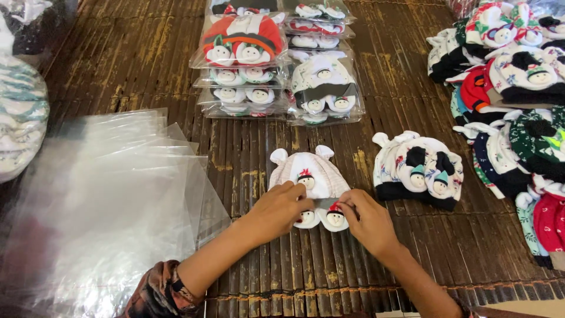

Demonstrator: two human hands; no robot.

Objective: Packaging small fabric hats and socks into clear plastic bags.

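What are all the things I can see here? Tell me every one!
pale baby hat set: one, pinkish white, mat centre, under both hands
printed hat set: one, white and black, right of it
bagged sets: two stacks, red and white, top centre
loose hats pile: many, mixed colours, right edge
clear bags: a stack, see-through, left
bamboo mat: one, brown, underneath
left hand: pressing the set
right hand: pinching the set's band

Baby cap set: soft matt knit cloth. Clear bags: thin glossy plastic film. Mat: rough, worn dark bamboo slats.
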